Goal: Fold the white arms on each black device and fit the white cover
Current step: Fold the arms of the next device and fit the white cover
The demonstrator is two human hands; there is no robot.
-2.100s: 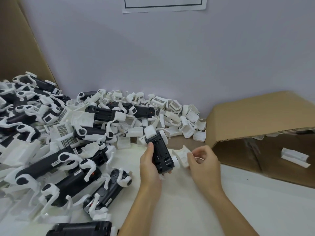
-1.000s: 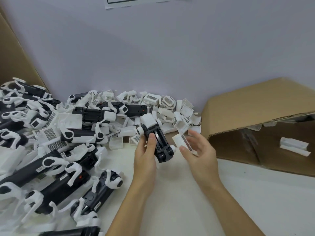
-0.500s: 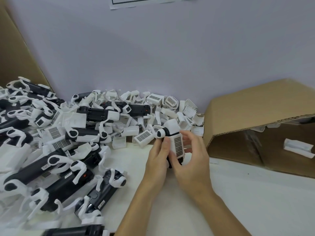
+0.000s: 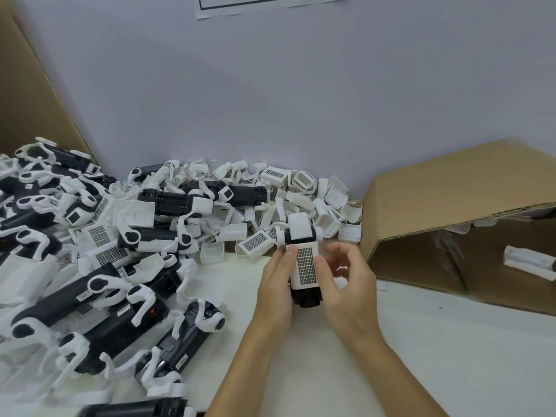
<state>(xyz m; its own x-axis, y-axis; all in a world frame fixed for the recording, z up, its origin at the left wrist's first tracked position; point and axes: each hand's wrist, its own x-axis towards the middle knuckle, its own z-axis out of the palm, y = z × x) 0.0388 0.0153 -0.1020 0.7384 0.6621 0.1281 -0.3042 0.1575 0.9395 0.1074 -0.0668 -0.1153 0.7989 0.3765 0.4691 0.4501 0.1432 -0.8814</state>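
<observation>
White bench (image 4: 436, 356); cardboard box (image 4: 451, 191) on its side at 3 o'clock; heap of black devices (image 4: 99, 299) at 9 o'clock. At centre, black device (image 4: 307, 297) gripped by left hand (image 4: 275, 291); white cover (image 4: 307, 269) seated on top, pinched by right hand (image 4: 349, 284), thumb on mesh.

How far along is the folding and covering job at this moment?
Done: only one white piece shows in the cardboard box; what it is cannot be told. In hand: the left hand and right hand hold a black device with a white cover on it. Left: the pile of devices with arms unfolded.
</observation>
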